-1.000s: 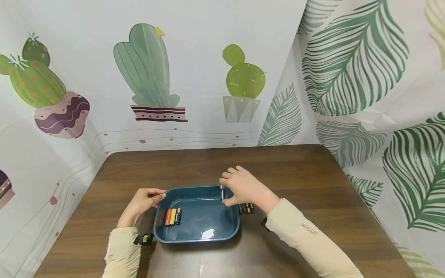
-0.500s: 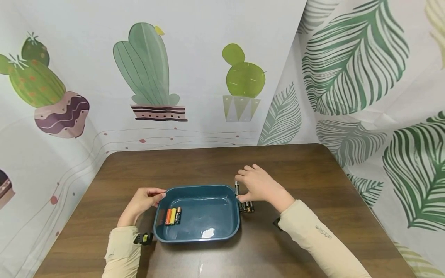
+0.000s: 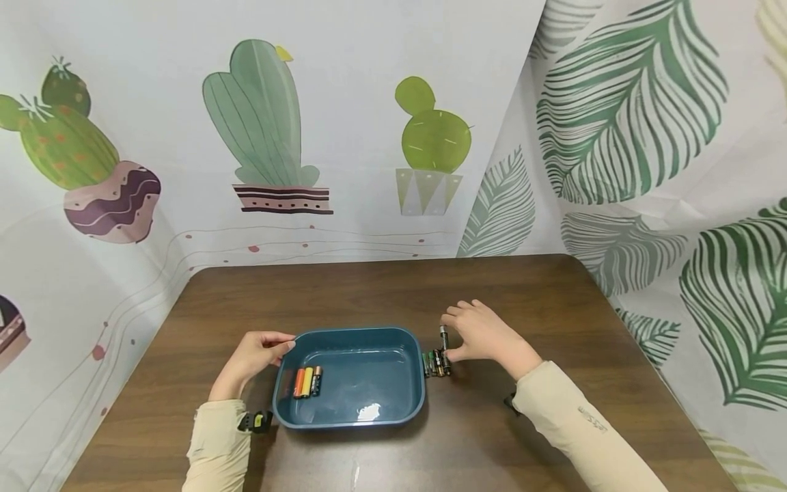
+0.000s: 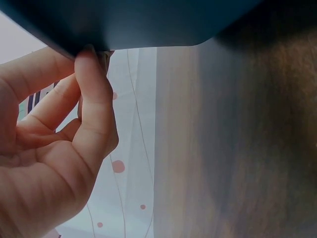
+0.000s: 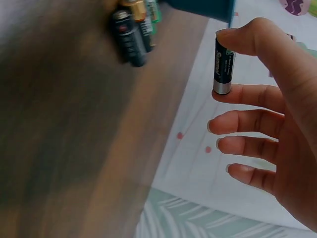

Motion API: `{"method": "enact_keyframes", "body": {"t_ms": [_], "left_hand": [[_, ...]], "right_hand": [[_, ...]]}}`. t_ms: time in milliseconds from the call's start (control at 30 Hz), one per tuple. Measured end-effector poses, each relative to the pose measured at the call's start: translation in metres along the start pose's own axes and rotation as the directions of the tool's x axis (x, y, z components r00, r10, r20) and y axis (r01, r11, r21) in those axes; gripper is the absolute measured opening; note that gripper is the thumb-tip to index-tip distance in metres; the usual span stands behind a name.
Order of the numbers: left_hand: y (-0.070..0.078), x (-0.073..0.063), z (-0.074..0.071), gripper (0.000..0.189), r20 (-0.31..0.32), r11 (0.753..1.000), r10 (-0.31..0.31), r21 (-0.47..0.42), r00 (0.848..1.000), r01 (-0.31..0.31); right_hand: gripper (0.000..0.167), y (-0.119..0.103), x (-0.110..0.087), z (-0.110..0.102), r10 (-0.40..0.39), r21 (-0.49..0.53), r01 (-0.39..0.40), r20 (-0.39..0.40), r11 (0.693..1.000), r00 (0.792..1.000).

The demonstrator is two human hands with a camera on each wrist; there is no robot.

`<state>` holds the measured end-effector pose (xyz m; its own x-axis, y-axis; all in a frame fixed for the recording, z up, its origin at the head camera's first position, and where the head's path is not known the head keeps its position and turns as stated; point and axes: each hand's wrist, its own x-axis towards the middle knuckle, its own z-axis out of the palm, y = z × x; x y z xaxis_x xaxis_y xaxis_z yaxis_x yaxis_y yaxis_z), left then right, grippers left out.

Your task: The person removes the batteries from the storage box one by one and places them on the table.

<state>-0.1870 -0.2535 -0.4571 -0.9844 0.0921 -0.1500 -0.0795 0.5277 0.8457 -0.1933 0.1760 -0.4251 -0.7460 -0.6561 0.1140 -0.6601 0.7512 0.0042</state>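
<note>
My left hand pinches the back left corner of the blue tray between thumb and fingers; the left wrist view shows the tray's wall from below. Inside the tray, at the left, lie an orange battery, a yellow battery and a black battery with a copper end. Right of the tray, my right hand holds a black battery with a silver end by its two ends, between thumb and index finger. Its other fingers are spread apart.
Several batteries lie side by side on the brown table, close to the tray's right wall. Behind the table hangs a white cloth printed with cacti and leaves.
My right hand has moved rightward from above the tray's right side to over the row of batteries, with the battery still held. The left hand and the tray have stayed put.
</note>
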Motion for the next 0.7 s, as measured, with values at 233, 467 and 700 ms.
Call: {"method": "enact_keyframes", "body": {"t_ms": [233, 467, 700], "left_hand": [[0.000, 0.001, 0.000, 0.024, -0.005, 1.000, 0.009, 0.005, 1.000, -0.009], [-0.001, 0.001, 0.000, 0.024, -0.003, 1.000, 0.015, 0.008, 1.000, -0.015], [0.001, 0.000, -0.001, 0.024, -0.003, 1.000, 0.005, 0.014, 1.000, -0.005]], "right_hand": [[0.049, 0.006, -0.010, 0.015, 0.017, 0.039, -0.019, 0.039, 0.999, 0.999], [0.052, 0.007, -0.012, 0.028, 0.044, 0.071, -0.052, 0.118, 0.996, 0.992], [0.047, 0.006, -0.013, 0.036, 0.010, 0.052, -0.016, 0.103, 0.999, 0.995]]}}
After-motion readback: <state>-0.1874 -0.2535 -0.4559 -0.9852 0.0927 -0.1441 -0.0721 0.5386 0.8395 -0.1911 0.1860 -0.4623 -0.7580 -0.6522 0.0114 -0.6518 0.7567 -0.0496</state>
